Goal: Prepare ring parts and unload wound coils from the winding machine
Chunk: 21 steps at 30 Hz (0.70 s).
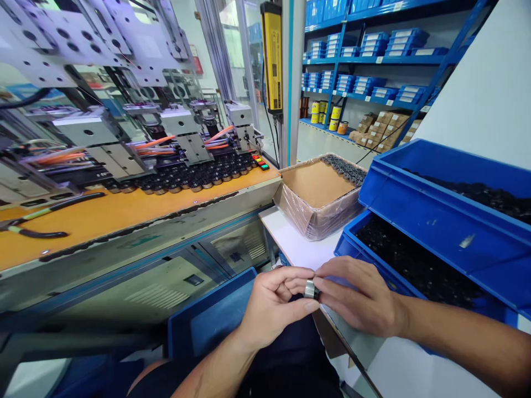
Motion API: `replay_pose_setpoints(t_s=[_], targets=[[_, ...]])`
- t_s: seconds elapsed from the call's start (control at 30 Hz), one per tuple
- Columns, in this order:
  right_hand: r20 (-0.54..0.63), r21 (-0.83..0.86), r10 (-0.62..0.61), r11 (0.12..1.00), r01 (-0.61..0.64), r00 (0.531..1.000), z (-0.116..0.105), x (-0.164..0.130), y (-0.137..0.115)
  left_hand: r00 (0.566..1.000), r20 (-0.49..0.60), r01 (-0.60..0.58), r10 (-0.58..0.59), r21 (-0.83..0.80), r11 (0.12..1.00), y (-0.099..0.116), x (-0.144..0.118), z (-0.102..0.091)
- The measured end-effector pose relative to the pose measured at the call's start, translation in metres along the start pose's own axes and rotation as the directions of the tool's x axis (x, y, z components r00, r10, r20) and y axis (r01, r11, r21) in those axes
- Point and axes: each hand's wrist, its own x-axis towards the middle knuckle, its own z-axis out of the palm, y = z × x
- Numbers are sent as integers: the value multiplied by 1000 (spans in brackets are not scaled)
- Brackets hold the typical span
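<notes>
My left hand (276,304) and my right hand (360,296) meet above my lap, near the corner of the white table. Between their fingertips is a small silver metal ring-like part (309,288) with a black piece at its right side. The left thumb and fingers close around the silver side. My right fingers pinch the black side, and they partly hide it. Beside my right hand stands a lower blue bin (352,243) holding many small black parts (415,265).
An upper blue bin (440,204) with black parts rests on the lower one. A plastic-wrapped cardboard box (309,218) sits behind my hands. At left, the machine's orange bench (232,190) carries rows of black parts (186,177) and pliers (50,213). A blue crate (215,315) stands below.
</notes>
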Motion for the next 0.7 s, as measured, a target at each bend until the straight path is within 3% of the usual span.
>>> replay_pose_setpoints(t_s=[0.37,0.53,0.63,0.7], targets=[[18,-139,-86,987,87,996,-4,2,-1,989,-3,147,-147,-54,988,-2,-2,0],[7,-186,-123,975,123,992,-2,0,-2,991,-135,-18,5,-92,996,-10,-5,14],[-42,-70,-22,997,19,999,2,-1,-7,972,-171,-153,162,68,986,-7,-4,16],[-51,12,67,998,-67,996,3,-1,-12,959,-94,-240,269,242,940,-3,-2,12]])
